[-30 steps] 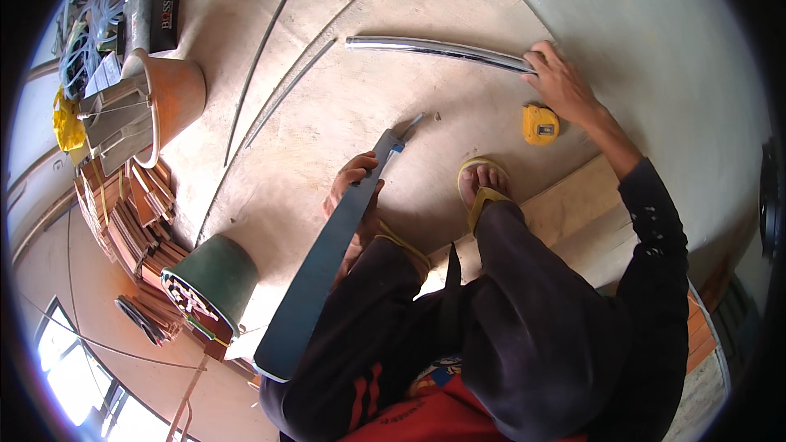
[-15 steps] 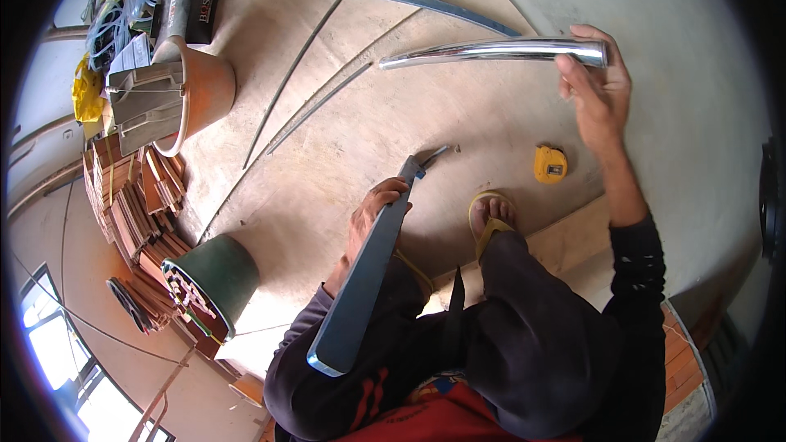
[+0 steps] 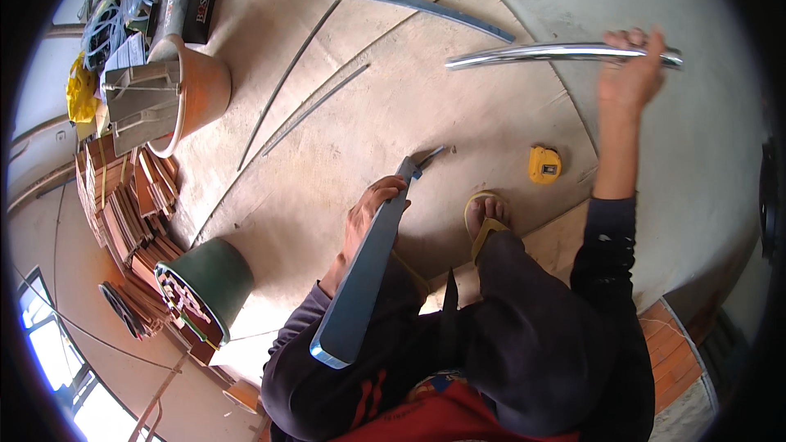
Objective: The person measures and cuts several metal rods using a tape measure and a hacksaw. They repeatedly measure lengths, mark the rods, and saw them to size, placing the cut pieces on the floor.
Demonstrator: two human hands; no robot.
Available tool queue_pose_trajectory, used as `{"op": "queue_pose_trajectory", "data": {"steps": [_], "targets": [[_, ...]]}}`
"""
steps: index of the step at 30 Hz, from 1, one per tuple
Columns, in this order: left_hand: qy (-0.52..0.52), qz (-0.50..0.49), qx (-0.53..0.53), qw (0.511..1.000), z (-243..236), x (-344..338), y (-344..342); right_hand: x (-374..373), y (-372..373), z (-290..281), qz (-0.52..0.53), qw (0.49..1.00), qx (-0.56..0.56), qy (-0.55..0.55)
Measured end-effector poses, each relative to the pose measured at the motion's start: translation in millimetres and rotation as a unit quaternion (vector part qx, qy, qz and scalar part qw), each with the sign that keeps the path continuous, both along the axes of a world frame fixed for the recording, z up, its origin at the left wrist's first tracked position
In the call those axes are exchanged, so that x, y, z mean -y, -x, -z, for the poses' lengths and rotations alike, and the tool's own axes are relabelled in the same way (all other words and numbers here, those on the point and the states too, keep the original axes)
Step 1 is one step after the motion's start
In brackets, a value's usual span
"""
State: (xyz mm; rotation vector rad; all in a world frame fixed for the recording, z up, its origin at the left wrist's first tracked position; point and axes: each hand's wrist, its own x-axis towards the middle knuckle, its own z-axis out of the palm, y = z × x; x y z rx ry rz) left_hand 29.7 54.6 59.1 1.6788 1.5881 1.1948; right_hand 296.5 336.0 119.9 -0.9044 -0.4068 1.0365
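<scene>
My left hand (image 3: pixel 368 213) grips a long grey-blue flat bar (image 3: pixel 354 299), held at a slant over my left leg. Near its upper end a small slim metal piece (image 3: pixel 430 155) shows; whether it touches the bar I cannot tell. My right hand (image 3: pixel 630 82) has its fingers wrapped round a shiny chrome tube (image 3: pixel 524 55) near the tube's right end. A yellow tape measure (image 3: pixel 544 165) lies on the floor beyond my right foot (image 3: pixel 487 213). A grey-blue strip (image 3: pixel 413 6) lies farther forward, and thinner rods (image 3: pixel 315 110) lie to the left.
At the left stand an orange bucket (image 3: pixel 205 90), a green bucket (image 3: pixel 229 278) with small pieces inside, stacked wooden boards (image 3: pixel 127 213), a dark box (image 3: pixel 188 8) and coiled clear hose (image 3: pixel 123 8). A pale wall-like surface (image 3: pixel 696 131) curves along the right.
My right hand has moved the chrome tube to the right, turning over to wrap round it. The bar in my left hand sits a little lower in the picture, and the view has shifted slightly.
</scene>
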Motion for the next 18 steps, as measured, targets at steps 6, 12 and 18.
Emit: {"op": "queue_pose_trajectory", "data": {"steps": [6,12,18], "targets": [[-0.003,0.005,-0.021,1.0,-4,-2,-4,5,-52,-22,-0.019,0.999,0.036,0.008],[0.005,0.012,0.001,1.0,-5,-5,-4,-6,-102,46,0.007,0.992,0.037,0.124],[0.0,0.0,-0.01,1.0,-4,-2,-4,10,-142,114,0.051,0.975,-0.014,0.216]]}}
